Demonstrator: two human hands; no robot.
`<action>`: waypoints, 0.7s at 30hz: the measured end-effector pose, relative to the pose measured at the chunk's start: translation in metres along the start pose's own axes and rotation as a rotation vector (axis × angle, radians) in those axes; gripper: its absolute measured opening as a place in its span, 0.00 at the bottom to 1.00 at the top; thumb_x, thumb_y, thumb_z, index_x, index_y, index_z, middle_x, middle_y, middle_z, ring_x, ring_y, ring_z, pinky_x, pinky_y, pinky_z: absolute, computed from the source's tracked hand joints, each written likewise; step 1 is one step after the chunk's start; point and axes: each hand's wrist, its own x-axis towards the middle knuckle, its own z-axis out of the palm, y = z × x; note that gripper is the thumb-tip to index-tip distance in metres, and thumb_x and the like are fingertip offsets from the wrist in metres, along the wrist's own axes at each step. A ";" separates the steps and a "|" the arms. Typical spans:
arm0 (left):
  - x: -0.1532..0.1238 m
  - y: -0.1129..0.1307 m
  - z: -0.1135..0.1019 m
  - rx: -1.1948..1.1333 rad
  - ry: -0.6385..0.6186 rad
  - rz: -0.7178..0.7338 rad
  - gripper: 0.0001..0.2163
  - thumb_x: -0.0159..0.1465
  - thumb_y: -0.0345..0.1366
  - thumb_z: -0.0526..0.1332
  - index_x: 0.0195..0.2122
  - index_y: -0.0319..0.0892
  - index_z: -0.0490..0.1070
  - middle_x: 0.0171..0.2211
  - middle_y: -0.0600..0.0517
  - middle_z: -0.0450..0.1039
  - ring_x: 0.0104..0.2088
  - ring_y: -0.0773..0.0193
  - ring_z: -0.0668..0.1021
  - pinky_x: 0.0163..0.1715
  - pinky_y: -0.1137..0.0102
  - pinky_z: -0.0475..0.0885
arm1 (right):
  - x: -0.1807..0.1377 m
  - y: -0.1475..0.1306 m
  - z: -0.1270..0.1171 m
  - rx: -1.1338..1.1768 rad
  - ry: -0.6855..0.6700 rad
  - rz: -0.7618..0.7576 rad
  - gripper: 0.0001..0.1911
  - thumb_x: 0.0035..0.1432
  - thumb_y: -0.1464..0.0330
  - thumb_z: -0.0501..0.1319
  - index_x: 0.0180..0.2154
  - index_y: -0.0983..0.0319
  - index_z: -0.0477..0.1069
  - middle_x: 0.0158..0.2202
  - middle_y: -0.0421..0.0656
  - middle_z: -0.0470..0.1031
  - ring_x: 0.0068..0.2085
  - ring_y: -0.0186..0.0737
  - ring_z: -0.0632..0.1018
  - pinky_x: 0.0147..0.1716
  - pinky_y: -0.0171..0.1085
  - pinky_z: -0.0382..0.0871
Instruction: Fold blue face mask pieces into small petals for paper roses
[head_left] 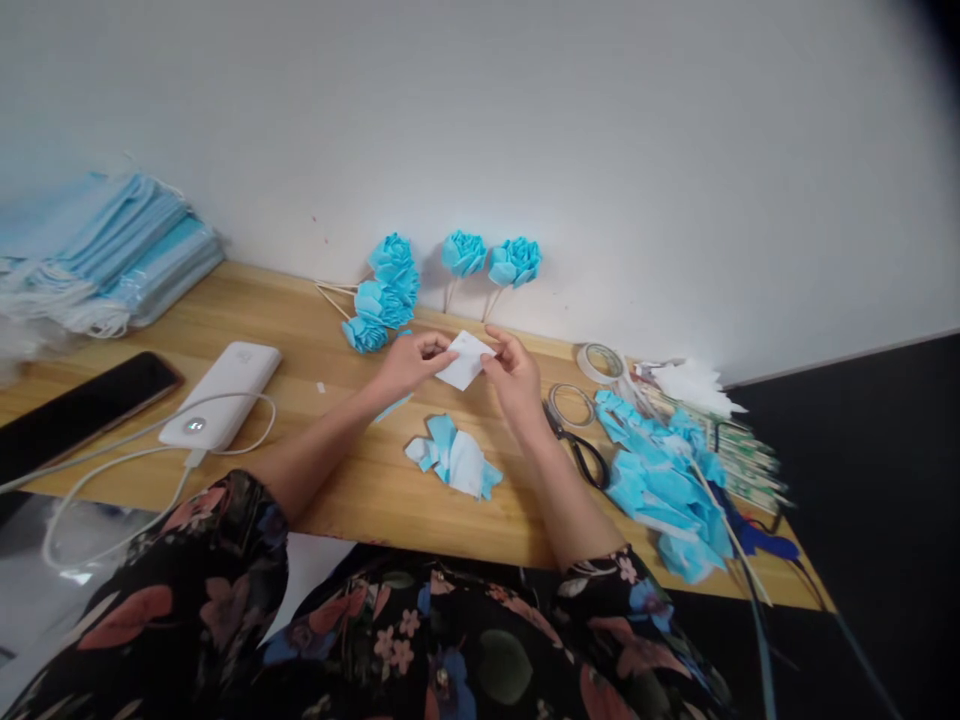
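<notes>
Pinching opposite sides, left hand [411, 362] and right hand [516, 376] grip a flat white square [466, 362].

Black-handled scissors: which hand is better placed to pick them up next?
Probably the right hand: the scissors lie beside its forearm, while the left hand is farther away. Both hands pinch the white piece, though.

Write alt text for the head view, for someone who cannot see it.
A person's left hand and right hand hold a small white square sheet over a brown wooden table. Beyond them are blue, ruffled, rose-like flowers; crumpled blue and white scraps lie nearer.
</notes>
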 end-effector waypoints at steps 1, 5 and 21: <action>0.001 -0.002 -0.001 -0.038 0.005 -0.022 0.15 0.52 0.47 0.68 0.29 0.40 0.72 0.26 0.53 0.73 0.27 0.66 0.72 0.29 0.72 0.66 | 0.002 0.006 -0.001 0.057 -0.001 0.027 0.30 0.54 0.59 0.58 0.58 0.62 0.67 0.41 0.45 0.77 0.40 0.42 0.77 0.45 0.43 0.75; 0.005 -0.008 -0.004 -0.085 0.023 -0.068 0.14 0.53 0.46 0.69 0.29 0.40 0.72 0.24 0.55 0.71 0.24 0.69 0.70 0.26 0.73 0.65 | 0.002 0.021 -0.005 0.179 -0.003 0.087 0.33 0.54 0.55 0.60 0.59 0.60 0.65 0.45 0.47 0.77 0.43 0.44 0.78 0.46 0.44 0.76; 0.001 -0.005 -0.001 -0.126 -0.046 -0.007 0.19 0.55 0.36 0.67 0.48 0.37 0.73 0.34 0.50 0.79 0.34 0.64 0.80 0.36 0.71 0.74 | -0.004 0.018 -0.009 0.249 -0.058 0.067 0.30 0.57 0.55 0.62 0.59 0.58 0.68 0.46 0.46 0.80 0.41 0.43 0.79 0.41 0.41 0.75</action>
